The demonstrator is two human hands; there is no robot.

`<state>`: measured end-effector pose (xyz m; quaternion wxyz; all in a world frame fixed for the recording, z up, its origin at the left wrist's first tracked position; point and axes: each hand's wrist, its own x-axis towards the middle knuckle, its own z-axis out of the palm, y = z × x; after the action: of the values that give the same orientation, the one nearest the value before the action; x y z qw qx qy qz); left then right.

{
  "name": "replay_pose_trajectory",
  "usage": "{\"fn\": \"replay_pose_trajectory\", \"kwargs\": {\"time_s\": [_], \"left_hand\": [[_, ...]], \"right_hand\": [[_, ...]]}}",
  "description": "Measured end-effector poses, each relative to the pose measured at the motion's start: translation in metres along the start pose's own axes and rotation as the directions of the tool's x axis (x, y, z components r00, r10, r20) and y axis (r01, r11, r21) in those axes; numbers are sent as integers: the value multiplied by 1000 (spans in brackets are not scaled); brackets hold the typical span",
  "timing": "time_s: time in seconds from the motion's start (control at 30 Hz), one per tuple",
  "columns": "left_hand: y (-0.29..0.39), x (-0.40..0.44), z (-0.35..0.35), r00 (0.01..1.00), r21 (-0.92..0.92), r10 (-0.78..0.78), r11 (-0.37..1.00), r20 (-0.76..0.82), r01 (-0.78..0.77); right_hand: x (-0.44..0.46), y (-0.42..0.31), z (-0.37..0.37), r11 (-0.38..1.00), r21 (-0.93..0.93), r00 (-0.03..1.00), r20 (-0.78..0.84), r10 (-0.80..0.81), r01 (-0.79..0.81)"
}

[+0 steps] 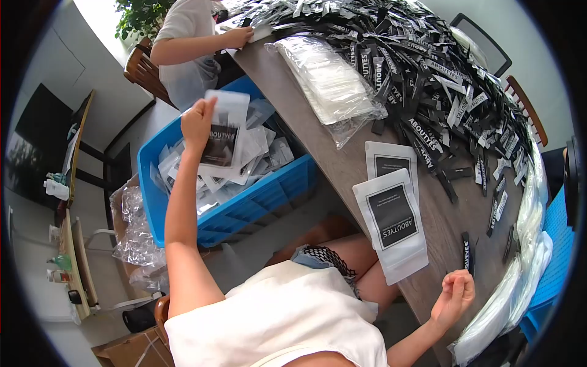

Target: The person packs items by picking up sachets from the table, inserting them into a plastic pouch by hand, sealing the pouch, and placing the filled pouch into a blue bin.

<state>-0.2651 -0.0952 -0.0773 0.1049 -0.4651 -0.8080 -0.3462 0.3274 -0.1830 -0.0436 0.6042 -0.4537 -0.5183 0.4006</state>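
My left hand [197, 125] grips a white pouch with a black "ABOUTYES" label [221, 147] by its edge, above the blue plastic bin [257, 192]. Many similar clear and white pouches [269, 144] lie in that bin. Over the table's front edge, my right hand [454, 298] has its fingers curled together; whether anything is between them I cannot make out. Just beyond those fingers lies a black printed strip packet [467, 252]. Two labelled pouches overlap on the table between my hands: a nearer pouch [400, 260], jutting past the edge, and a farther pouch [371, 160].
A large heap of black and silver strip packets [422, 79] covers the far table [327, 140]. Beside it sits a plastic-wrapped stack of white pouches [324, 79]. More plastic bags [513, 287] line the right edge. Another person [189, 49] works at the far left.
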Motion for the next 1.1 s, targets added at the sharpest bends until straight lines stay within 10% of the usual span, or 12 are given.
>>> {"fn": "replay_pose_trajectory", "kwargs": {"time_s": [0.13,0.23,0.3,0.47,0.73,0.97,1.1], "left_hand": [[-95,-16,31,971,229,111,960,213,-160],[-147,-46,55,827,416,-426,870,367,264],[-142,-67,67,737,355,-441,890,512,286],[-39,-93,97,711,219,-200,973,674,66],[-19,-104,210,885,570,390,679,255,-463],[27,-78,272,725,635,-104,578,681,-513],[66,-31,154,643,295,-32,905,766,-306]], "right_hand": [[7,6,6,998,-59,999,13,32,-32],[5,11,5,992,-90,996,4,85,-84],[6,12,4,991,-84,995,13,102,-101],[8,13,14,988,-110,992,48,118,-112],[6,21,12,978,-143,987,39,159,-152],[6,21,20,971,-185,986,51,160,-148],[4,23,10,963,-208,984,10,176,-170]]}}
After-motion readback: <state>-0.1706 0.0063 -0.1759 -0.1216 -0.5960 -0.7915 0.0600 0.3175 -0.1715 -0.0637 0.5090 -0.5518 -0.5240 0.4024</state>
